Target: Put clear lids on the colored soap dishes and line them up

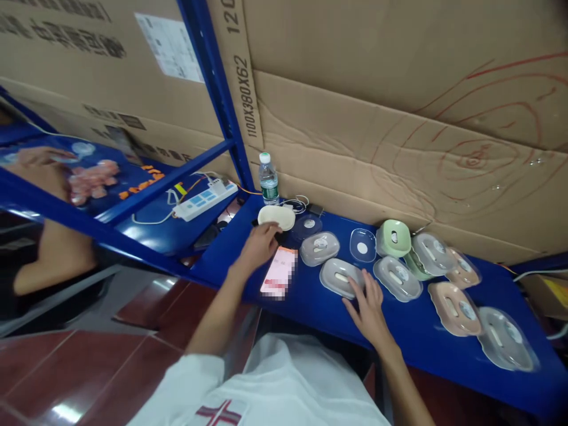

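My left hand (261,244) is at the near edge of a cream oval dish (277,216), its fingers bent over the rim. To the right, my right hand (369,303) has its fingers spread, the tips touching a grey oval dish (333,280) with a pale bar-shaped mark in its middle. A phone (280,269) with a lit pinkish screen lies between the hands. Behind it sit another grey dish (320,247) in clear plastic and a dark lid-like piece (306,227) with a round white label.
Several wrapped dishes, including a green one (396,236) and a pink one (453,309), line the right side of the blue table (310,310). A water bottle (268,180) stands by the cardboard wall. Left, beyond the blue frame, are a power strip (206,201) and a co-worker's arm (60,254).
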`<state>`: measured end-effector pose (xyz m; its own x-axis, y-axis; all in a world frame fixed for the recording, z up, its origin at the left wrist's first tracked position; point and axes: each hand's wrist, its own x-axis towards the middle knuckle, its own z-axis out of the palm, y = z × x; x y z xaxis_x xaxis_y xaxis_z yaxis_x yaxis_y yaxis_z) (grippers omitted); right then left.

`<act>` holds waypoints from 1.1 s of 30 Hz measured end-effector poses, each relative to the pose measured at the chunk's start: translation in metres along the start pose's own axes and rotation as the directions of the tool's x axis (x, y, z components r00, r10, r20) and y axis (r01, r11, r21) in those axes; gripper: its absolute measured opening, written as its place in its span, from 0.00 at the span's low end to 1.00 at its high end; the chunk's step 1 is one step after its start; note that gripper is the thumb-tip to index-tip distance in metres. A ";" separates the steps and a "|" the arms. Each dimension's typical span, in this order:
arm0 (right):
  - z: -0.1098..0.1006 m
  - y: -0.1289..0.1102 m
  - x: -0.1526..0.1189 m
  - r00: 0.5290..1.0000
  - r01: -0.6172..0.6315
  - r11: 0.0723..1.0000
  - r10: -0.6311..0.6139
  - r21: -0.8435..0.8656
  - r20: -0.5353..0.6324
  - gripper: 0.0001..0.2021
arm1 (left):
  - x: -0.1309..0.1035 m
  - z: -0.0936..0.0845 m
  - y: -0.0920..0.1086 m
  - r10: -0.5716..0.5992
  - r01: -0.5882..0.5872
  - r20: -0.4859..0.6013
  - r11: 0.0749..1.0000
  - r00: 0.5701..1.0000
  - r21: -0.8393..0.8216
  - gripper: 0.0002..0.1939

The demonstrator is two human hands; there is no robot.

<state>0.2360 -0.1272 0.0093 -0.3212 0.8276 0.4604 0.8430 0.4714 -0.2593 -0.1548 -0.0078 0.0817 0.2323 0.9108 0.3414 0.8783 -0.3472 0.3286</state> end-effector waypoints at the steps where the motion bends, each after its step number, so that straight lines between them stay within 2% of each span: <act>1: 0.000 0.000 -0.001 1.000 0.009 1.000 -0.009 -0.002 0.007 0.34 | 0.014 -0.006 -0.016 0.004 -0.004 0.046 1.000 0.999 0.004 0.21; 4: -0.002 0.001 -0.002 0.999 0.026 1.000 -0.026 0.012 0.042 0.33 | 0.049 -0.011 -0.050 0.024 -0.025 0.193 1.000 0.981 0.000 0.26; 7: -0.006 0.004 -0.001 0.999 -0.043 0.998 0.041 0.056 0.033 0.29 | 0.065 -0.001 -0.063 0.029 -0.028 0.273 1.000 0.962 -0.009 0.24; 12: -0.012 0.002 0.006 0.988 -0.152 0.981 0.145 0.117 0.061 0.22 | 0.061 0.023 -0.074 -0.003 0.009 0.254 1.000 0.967 -0.024 0.20; 16: -0.015 0.001 0.008 0.973 -0.203 0.969 0.183 0.139 0.143 0.22 | 0.055 0.029 -0.080 0.028 -0.016 0.230 0.998 0.973 -0.055 0.18; 19: -0.017 0.001 0.008 0.972 -0.198 0.970 0.176 0.137 0.158 0.21 | 0.054 0.030 -0.079 0.029 -0.019 0.227 0.999 0.973 -0.045 0.19; 22: -0.027 0.003 0.015 0.982 -0.138 0.982 0.119 0.126 0.148 0.21 | 0.054 0.030 -0.075 0.034 -0.030 0.220 0.999 0.975 -0.022 0.20; 25: -0.040 0.009 0.040 0.991 -0.028 0.994 0.014 0.110 0.134 0.23 | 0.053 0.029 -0.072 0.023 -0.019 0.228 1.000 0.973 -0.018 0.20; 27: -0.045 0.015 0.065 0.990 0.008 0.999 -0.014 0.040 0.139 0.25 | 0.054 0.027 -0.070 0.014 -0.010 0.246 1.000 0.969 -0.018 0.19; 30: -0.038 0.023 0.106 0.966 -0.023 0.980 0.073 -0.200 0.248 0.23 | 0.054 0.025 -0.068 0.023 -0.019 0.258 1.000 0.966 -0.019 0.18; 33: -0.027 0.030 0.136 0.902 -0.038 0.950 0.166 -0.309 0.398 0.20 | 0.053 0.025 -0.068 0.046 -0.044 0.236 0.999 0.971 -0.015 0.18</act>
<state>0.2293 -0.0086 0.0866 -0.3219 0.9462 0.0341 0.9467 0.3222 -0.0018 -0.1912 0.0701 0.0553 0.3644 0.9208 0.1391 0.8609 -0.3901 0.3267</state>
